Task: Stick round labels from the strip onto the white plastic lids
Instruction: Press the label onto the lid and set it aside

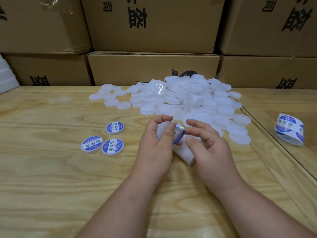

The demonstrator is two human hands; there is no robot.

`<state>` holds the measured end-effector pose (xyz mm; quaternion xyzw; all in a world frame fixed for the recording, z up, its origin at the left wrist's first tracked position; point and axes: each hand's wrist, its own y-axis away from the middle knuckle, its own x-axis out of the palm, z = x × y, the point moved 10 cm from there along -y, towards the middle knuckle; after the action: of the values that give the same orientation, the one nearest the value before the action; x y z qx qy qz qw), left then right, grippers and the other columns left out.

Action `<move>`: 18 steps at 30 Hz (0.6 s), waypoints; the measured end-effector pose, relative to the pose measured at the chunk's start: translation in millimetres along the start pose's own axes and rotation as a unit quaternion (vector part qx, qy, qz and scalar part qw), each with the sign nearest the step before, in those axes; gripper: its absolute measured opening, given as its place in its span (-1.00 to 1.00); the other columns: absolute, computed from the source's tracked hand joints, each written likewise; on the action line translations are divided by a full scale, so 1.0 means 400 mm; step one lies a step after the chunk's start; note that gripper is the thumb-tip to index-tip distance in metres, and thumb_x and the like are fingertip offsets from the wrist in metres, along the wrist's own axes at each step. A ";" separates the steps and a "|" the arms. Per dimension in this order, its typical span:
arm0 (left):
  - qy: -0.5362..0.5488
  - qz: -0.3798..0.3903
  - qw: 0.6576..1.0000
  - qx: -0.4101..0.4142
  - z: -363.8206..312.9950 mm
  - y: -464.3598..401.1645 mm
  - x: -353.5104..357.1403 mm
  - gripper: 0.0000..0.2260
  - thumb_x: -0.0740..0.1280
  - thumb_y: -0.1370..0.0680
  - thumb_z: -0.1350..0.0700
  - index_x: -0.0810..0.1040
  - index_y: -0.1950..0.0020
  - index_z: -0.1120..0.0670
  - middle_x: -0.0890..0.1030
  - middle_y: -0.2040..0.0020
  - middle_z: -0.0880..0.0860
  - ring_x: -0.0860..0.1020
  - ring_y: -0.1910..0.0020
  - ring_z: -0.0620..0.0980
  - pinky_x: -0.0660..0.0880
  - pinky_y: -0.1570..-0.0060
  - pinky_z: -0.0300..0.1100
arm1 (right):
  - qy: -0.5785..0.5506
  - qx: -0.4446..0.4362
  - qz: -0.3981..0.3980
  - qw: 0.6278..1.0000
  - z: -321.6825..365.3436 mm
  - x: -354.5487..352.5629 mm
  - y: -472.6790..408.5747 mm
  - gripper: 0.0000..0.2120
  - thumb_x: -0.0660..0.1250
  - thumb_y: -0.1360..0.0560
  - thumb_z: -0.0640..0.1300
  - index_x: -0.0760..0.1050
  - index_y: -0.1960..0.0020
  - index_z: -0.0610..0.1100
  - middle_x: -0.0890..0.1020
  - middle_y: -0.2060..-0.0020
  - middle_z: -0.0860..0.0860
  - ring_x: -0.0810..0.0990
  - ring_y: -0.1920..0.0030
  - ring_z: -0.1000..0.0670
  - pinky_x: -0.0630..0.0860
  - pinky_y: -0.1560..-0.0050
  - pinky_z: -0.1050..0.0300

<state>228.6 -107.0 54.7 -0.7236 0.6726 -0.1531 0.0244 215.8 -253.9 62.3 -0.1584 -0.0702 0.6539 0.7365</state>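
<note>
My left hand [157, 140] grips a white plastic lid [162, 130], its thumb pressing one edge of a round blue and white label [179, 134] onto it. My right hand [204, 143] is just to the right of the label; it holds a white backing strip [184, 152] that hangs under the palm. A heap of bare white lids [188, 100] lies behind my hands. Three labelled lids [103, 140] lie on the wooden table [51, 177] to the left.
A curled strip of labels [289, 128] lies at the right, past a seam in the table top. Stacked cardboard boxes [152, 31] wall off the far edge. White foam blocks [6, 78] sit at the far left.
</note>
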 end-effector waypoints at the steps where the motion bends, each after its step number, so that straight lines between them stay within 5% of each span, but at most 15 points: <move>1: -0.003 -0.010 1.000 0.001 0.001 -0.001 -0.006 -0.88 0.29 -0.67 0.04 0.54 -0.07 -0.21 0.71 0.02 -0.03 0.67 0.12 -0.02 0.50 0.26 -0.29 | 0.006 0.002 -0.006 1.000 0.000 -0.004 -0.001 -0.71 0.32 -0.37 -0.02 0.67 -0.05 0.09 0.58 -0.21 0.22 0.45 -0.35 0.19 0.35 -0.33 0.28; 3: -0.001 -0.024 1.000 -0.002 0.003 -0.003 -0.014 -0.88 0.28 -0.67 0.04 0.54 -0.06 -0.20 0.72 0.00 -0.01 0.67 0.12 -0.02 0.49 0.27 -0.31 | 0.011 0.013 -0.013 1.000 -0.006 -0.015 -0.005 -0.66 0.35 -0.40 -0.04 0.61 -0.16 0.11 0.57 -0.24 0.16 0.47 -0.29 0.21 0.34 -0.22 0.40; 6: 0.011 -0.027 1.000 -0.008 0.003 -0.004 -0.015 -0.89 0.27 -0.68 0.07 0.54 -0.09 -0.14 0.73 0.04 0.00 0.67 0.17 -0.05 0.49 0.31 -0.34 | 0.023 0.002 -0.013 1.000 -0.006 -0.019 -0.008 -0.77 0.41 -0.51 -0.22 0.64 -0.05 0.09 0.59 -0.23 0.17 0.48 -0.30 0.21 0.33 -0.21 0.43; 10: 0.003 -0.014 1.000 -0.010 0.004 -0.002 -0.008 -0.88 0.27 -0.68 0.07 0.56 -0.08 -0.15 0.72 0.02 -0.01 0.67 0.14 -0.05 0.49 0.30 -0.35 | 0.045 -0.012 -0.033 0.998 0.006 -0.020 -0.007 -0.85 0.40 -0.42 -0.02 0.64 0.02 0.07 0.60 -0.18 0.21 0.48 -0.27 0.28 0.27 -0.08 0.57; 18: -0.014 0.016 1.000 -0.001 -0.005 0.001 0.009 -0.85 0.26 -0.68 0.08 0.59 -0.04 -0.13 0.68 0.17 -0.13 0.61 0.28 -0.20 0.49 0.35 -0.36 | 0.066 -0.016 -0.048 0.997 0.003 -0.028 -0.009 -0.86 0.46 -0.50 -0.14 0.61 0.05 0.10 0.63 -0.10 0.21 0.52 -0.25 0.15 0.34 -0.13 0.45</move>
<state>228.0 -110.3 57.2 -0.7151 0.6835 -0.1422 0.0358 217.3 -265.0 65.8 -0.2094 -0.0390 0.6050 0.7672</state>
